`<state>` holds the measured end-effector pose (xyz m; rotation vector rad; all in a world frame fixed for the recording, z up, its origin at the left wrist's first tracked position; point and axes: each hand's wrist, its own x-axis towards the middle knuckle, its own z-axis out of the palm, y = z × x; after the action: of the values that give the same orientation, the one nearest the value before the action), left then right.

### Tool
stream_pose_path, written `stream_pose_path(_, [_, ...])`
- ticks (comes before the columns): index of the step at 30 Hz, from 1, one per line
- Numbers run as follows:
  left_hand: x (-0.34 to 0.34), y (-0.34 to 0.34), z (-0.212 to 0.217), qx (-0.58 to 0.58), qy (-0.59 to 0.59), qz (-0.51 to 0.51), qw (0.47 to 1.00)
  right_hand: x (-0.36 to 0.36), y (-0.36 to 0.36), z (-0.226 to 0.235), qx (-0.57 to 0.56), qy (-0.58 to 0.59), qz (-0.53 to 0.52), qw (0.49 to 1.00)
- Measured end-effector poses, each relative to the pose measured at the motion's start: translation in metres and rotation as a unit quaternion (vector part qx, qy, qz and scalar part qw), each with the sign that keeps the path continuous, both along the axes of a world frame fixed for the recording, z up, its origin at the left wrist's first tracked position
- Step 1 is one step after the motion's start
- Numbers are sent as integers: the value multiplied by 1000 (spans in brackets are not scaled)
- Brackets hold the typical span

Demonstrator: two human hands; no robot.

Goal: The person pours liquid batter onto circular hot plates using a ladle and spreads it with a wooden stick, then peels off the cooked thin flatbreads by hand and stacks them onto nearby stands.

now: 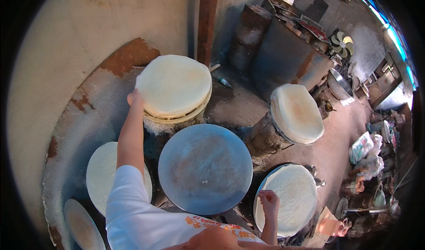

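My left arm reaches far out to a stack of pale round flatbreads (175, 84) on a woven tray. My left hand (133, 97) touches the stack's left edge, its fingers mostly hidden there. Close to me, my right hand (268, 200) hovers at the left side of a flatbread (292, 201) that covers a dark round griddle. Its fingers are curled together, and whatever they hold, if anything, is too small to make out. Between my arms sits a bare grey round griddle (205, 168). Another pale flatbread (101, 172) lies on a griddle left of my arm, partly hidden by it.
A second flatbread stack (297, 113) stands on a support at the right. At the lower left is another round griddle (84, 225). Beyond are a rusty drum (250, 35), a large metal bin (287, 55) and a fan (342, 44). Plastic bags (367, 155) lie along the right.
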<state>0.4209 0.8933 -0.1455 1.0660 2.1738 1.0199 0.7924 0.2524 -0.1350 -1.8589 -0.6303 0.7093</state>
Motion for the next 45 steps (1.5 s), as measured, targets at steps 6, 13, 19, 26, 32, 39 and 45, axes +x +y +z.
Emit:
stream_pose_path(6, [31,3,-32,88,-107,-106,985,-15,25,22,-42,4,-24,999])
stream_pose_path(13, [27,38,-53,16,-152,-138,979,-37,48,31,-51,-10,-9,999])
stream_pose_path(19, [30,-10,-29,-17,266,-131,955,-24,15,43,-92,-56,7,994])
stream_pose_path(26, [166,-167,10,190,-28,-516,834,132,-133,25,-175,-278,-222,918])
stream_pose_path(32, [390,-489,3,193,85,-757,618,273,-209,-24,-232,-380,-207,871])
stream_pose_path(39, [498,-551,-27,150,216,-716,647,296,-218,-39,-143,-283,-74,946])
stream_pose_path(45, [501,-548,-40,207,135,-667,703,284,-222,-28,-68,-286,-83,952])
